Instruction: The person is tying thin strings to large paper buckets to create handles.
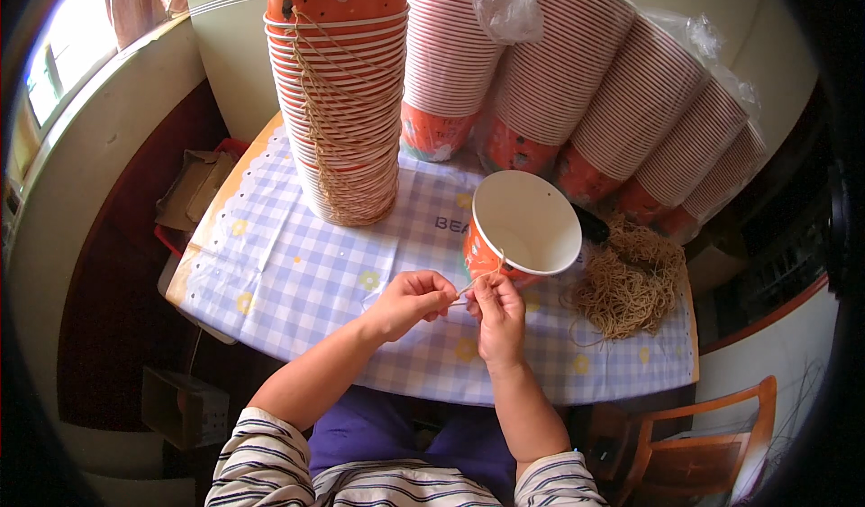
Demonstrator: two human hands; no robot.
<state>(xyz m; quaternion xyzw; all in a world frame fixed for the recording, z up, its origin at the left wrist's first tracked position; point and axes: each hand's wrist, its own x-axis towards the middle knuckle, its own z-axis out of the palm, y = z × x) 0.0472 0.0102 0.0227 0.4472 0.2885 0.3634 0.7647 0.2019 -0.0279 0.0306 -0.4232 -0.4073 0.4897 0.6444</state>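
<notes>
In front of me an orange paper bucket (pixel 527 223) with a white rim stands on the table, its open mouth tilted toward me. A tan string (pixel 470 284) runs at its near side, up to the rim. My left hand (pixel 416 301) is closed, pinching the string between thumb and fingers. Close beside it, my right hand (pixel 496 313) pinches the string too, just below the bucket's rim. Whether the string is knotted is too small to tell. To the right lies a loose heap of tan strings (pixel 629 286).
A tall stack of orange buckets (pixel 338 119) with strings hanging down its side stands at the left. Several plastic-wrapped stacks of buckets (pixel 563 56) line the back. A checked tablecloth (pixel 297 300) covers the table. A wooden chair (pixel 703 457) is at the lower right.
</notes>
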